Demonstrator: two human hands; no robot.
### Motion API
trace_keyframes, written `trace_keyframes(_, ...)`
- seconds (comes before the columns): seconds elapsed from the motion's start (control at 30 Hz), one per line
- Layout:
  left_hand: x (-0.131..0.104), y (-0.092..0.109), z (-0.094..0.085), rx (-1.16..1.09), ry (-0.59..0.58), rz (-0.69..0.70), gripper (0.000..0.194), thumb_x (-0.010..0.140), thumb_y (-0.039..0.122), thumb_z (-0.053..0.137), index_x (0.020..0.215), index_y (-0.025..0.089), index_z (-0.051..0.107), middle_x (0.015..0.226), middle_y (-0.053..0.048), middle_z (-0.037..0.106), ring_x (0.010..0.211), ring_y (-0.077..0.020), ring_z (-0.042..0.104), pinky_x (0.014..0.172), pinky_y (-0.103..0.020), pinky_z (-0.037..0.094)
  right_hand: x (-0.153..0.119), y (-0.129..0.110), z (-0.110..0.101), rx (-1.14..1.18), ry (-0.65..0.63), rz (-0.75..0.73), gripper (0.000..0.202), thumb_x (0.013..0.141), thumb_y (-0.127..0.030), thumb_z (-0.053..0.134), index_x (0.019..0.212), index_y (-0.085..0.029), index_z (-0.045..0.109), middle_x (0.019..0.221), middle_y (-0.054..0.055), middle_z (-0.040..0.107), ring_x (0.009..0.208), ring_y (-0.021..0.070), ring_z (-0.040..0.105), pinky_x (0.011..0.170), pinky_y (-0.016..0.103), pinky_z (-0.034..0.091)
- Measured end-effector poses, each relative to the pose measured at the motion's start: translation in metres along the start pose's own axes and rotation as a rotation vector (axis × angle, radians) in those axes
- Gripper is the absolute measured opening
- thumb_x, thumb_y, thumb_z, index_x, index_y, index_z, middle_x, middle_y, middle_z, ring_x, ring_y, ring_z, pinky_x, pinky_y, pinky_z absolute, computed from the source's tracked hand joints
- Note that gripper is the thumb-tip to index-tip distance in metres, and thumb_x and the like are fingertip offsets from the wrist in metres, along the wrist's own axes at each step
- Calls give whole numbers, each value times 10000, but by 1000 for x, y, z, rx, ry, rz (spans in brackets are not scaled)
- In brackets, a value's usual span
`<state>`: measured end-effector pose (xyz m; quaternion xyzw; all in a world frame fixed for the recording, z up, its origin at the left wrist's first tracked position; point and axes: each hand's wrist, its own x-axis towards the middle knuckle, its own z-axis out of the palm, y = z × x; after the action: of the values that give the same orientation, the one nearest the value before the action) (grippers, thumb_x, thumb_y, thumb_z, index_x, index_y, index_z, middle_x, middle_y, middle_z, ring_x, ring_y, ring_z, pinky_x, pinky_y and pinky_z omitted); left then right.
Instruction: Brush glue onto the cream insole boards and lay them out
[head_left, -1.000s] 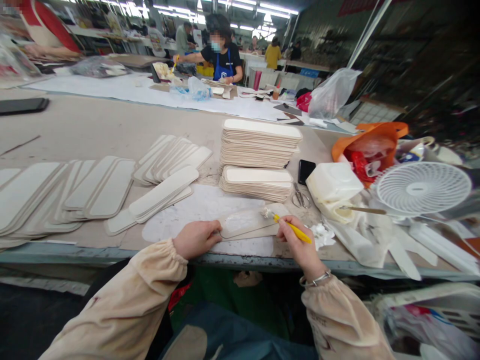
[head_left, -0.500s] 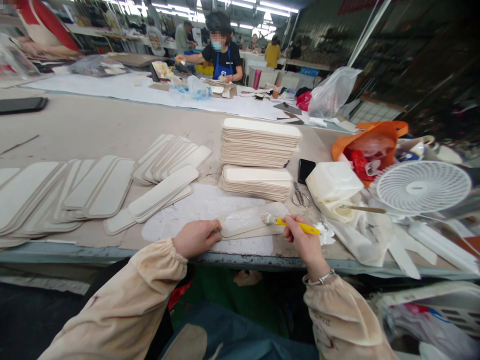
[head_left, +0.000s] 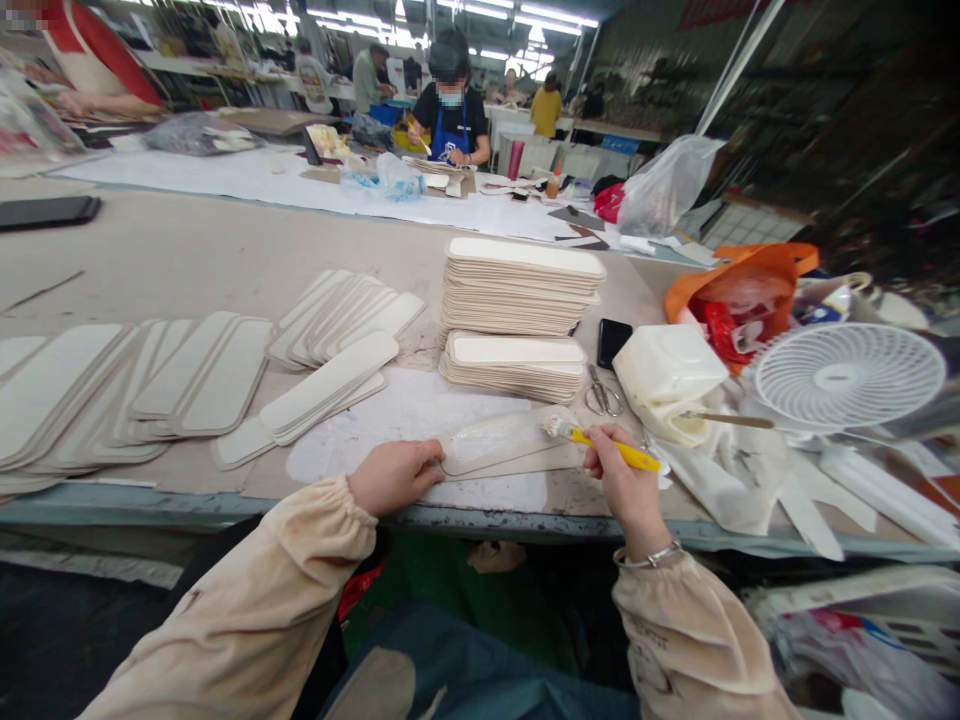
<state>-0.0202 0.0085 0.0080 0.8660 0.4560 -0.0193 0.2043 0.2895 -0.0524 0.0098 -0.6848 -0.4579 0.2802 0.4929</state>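
Observation:
In the head view, my right hand (head_left: pixel 624 480) is closed around the yellow handle of a glue brush (head_left: pixel 615 450). Its bristles, coated in something white, touch the right part of a rounded flat panel (head_left: pixel 499 440). A wet, shiny white smear covers much of that panel. My left hand (head_left: pixel 397 475) pinches the panel's left end between thumb and fingers. Beneath the panel lies a white sheet (head_left: pixel 330 452). Just behind stand two neat stacks of similar panels, a tall stack (head_left: pixel 519 290) and a lower stack (head_left: pixel 513 368).
Fanned-out panels (head_left: pixel 202 375) spread over the table's left side. At right are scissors (head_left: pixel 602 395), a black phone (head_left: pixel 614 342), a white plastic container (head_left: pixel 670 365), a white fan grille (head_left: pixel 847 375) and an orange bag (head_left: pixel 739 290). A co-worker (head_left: pixel 450 105) works across the table.
My right hand has moved the brush to the right along the panel, towards its right end. My left hand stays at the left end. The co-worker's arm has drawn in.

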Motion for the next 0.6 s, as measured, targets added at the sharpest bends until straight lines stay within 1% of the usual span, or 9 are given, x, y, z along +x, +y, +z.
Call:
trace_keyframes(0.1,0,0,0,-1,10,2,243,867,370,495,1047,254,612,811,-9,697,770,-195,650,678,-277,440,-1,-1,1,11,26,-23,349,839,-535,561,787,-193,606,568,-19,564,491,125,495,498,252,416)
trace_keyframes(0.2,0,0,0,-2,17,4,245,869,367,494,1047,250,616,817,-13,701,783,-201,653,687,-282,444,-1,0,2,10,38,-16,360,834,-548,567,814,-192,615,590,-12,581,504,130,505,503,257,427)
trace_keyframes(0.4,-2,1,-1,-8,16,0,241,871,361,488,1043,248,615,806,-9,700,767,-197,653,685,-281,443,-5,0,8,-60,-29,4,337,850,-533,560,819,-201,606,589,-16,577,538,137,522,544,256,444)
trace_keyframes(0.6,-2,2,-3,-4,17,-3,228,870,355,489,1032,251,611,803,-5,699,778,-191,654,688,-274,438,-5,1,8,-34,-28,-13,357,860,-550,539,824,-199,599,607,-9,578,552,141,531,545,256,450)
